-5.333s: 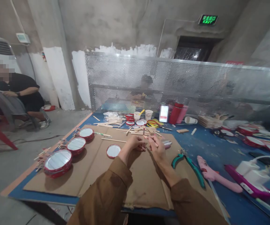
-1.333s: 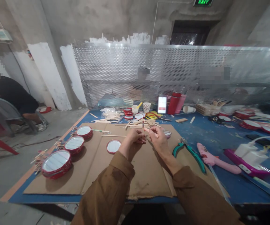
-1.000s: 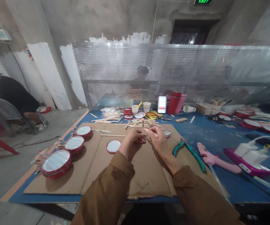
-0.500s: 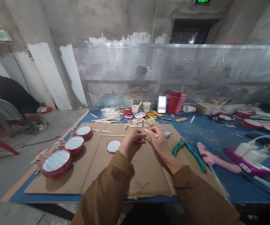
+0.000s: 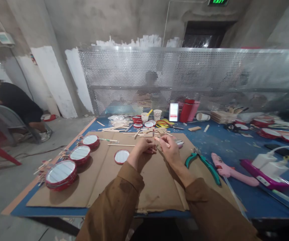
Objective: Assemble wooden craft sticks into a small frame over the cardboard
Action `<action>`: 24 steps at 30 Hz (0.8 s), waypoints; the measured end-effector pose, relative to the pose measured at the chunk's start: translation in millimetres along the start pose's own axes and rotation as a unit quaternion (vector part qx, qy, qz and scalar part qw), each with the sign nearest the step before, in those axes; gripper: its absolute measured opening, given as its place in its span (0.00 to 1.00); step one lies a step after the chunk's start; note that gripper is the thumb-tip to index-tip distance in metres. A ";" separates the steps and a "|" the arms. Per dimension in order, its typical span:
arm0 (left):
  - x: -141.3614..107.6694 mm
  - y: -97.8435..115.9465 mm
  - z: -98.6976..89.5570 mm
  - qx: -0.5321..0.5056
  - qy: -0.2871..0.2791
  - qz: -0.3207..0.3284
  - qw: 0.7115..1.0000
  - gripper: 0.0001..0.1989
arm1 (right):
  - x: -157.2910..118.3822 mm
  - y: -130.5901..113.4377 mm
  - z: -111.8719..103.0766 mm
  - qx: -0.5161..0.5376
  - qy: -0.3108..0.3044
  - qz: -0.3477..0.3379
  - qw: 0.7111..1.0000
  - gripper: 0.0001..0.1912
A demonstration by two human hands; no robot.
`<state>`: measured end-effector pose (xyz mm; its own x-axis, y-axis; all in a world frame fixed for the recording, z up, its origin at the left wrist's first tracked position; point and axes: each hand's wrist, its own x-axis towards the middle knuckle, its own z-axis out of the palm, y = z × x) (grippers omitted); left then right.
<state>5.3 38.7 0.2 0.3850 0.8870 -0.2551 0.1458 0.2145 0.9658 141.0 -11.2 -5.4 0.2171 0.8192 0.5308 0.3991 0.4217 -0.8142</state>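
Note:
Above the brown cardboard [image 5: 159, 190], my left hand [image 5: 146, 146] and my right hand [image 5: 169, 146] are close together with their fingers pinched. Between them a small wooden stick [image 5: 153, 133] stands upright, near my left fingertips. My right fingers close on a small pale piece that is too small to identify. What my left fingers grip is mostly hidden. Left of my left hand, a small red-rimmed disc with a white face [image 5: 121, 156] lies on the cardboard. A thin stick [image 5: 120, 145] lies just behind it.
Stacks of red-rimmed discs [image 5: 61, 174] stand at the left. Teal-handled pliers [image 5: 209, 167], a pink glue gun [image 5: 232, 170] and a purple power strip [image 5: 265, 175] lie at the right. Loose sticks [image 5: 119, 126], cups and a red bottle [image 5: 187, 111] are along the back. A person sits far left.

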 end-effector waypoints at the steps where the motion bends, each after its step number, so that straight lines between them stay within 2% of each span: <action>1: 0.0 -0.1 0.2 -0.002 0.000 0.001 1.000 0.11 | 0.1 -0.3 -0.2 -0.001 -0.002 0.000 1.000 0.18; 12: 0.1 1.3 -1.9 0.010 -0.025 -0.011 1.000 0.11 | -0.9 -0.5 -0.4 -0.018 -0.007 -0.007 1.000 0.18; 24: 1.5 -0.2 -2.2 0.007 -0.011 -0.011 1.000 0.11 | -1.5 -1.1 -1.0 -0.039 -0.014 0.009 0.999 0.17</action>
<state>3.9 40.9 -0.3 0.4016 0.8727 -0.2778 0.1671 0.2284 0.9591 141.2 -13.2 -5.1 0.2011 0.8376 0.5078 0.4637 0.3753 -0.8026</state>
